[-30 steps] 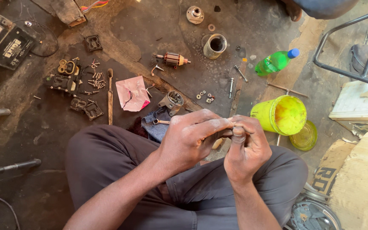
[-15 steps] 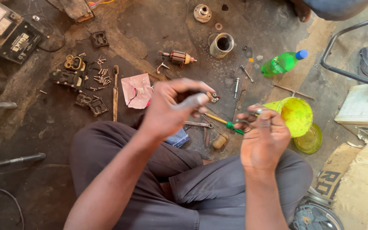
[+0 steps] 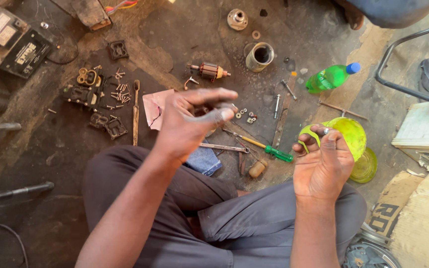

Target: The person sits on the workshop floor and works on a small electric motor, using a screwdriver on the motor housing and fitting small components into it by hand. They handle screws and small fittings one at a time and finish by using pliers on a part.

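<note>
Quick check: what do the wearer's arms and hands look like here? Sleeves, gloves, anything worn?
Both forearms are bare, with no sleeves in view. The left hand and right hand wear no gloves, and no watch or ring shows. The fingers of the left hand look smeared with grey grease or grime. The person wears dark grey trousers.

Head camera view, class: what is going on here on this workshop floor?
A person sits cross-legged on a dirty floor among scattered motor parts. The left hand is raised, fingers spread, holding nothing that can be seen. The right hand pinches a small metal piece at its fingertips, in front of a yellow-green tub. A green-handled screwdriver, loose screws, an armature and a green bottle lie on the floor.
</note>
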`<action>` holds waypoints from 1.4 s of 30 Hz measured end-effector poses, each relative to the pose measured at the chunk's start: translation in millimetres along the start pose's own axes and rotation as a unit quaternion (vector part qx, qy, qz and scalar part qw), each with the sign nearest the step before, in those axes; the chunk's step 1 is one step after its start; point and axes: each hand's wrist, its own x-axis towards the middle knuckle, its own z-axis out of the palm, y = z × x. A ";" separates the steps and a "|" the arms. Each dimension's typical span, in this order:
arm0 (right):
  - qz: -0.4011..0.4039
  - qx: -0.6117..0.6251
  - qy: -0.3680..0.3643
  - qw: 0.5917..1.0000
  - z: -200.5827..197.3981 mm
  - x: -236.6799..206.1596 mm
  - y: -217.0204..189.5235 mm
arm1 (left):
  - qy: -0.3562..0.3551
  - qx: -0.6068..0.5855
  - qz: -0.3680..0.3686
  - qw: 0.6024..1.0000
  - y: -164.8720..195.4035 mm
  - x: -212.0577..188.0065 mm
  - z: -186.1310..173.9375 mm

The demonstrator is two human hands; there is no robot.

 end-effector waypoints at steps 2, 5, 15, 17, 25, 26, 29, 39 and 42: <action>-0.007 0.002 0.003 1.000 -4.6 1.9 -1.8 | 0.027 0.019 0.012 0.999 -5.5 -0.8 5.1; -0.029 -0.002 0.050 0.998 -10.0 5.6 -8.4 | 0.085 0.014 0.058 0.995 -8.9 -0.1 5.9; -0.201 -0.219 -0.038 0.954 37.7 -27.6 8.9 | -0.014 -0.087 -0.051 0.995 -13.6 -6.5 25.5; -0.234 -0.267 -0.075 0.932 48.9 -39.2 12.0 | -0.047 -0.081 -0.050 0.994 -14.8 -10.6 32.4; -0.328 -0.390 -0.085 0.856 60.2 -47.0 6.7 | -0.130 -0.054 -0.115 0.983 -6.5 -25.6 46.8; -0.319 -0.377 -0.082 0.866 58.7 -47.1 7.4 | -0.132 -0.041 -0.108 0.984 -5.6 -25.9 46.6; -0.296 -0.359 -0.081 0.881 51.6 -48.4 10.2 | -0.143 -0.002 -0.050 0.988 -3.1 -26.7 44.1; -0.018 -0.011 -0.099 0.995 35.1 -48.5 19.5 | -0.125 0.109 0.098 0.981 0.5 -31.6 45.5; 0.004 0.020 -0.098 0.995 34.9 -48.4 21.9 | -0.117 0.104 0.083 0.984 -0.3 -31.5 46.6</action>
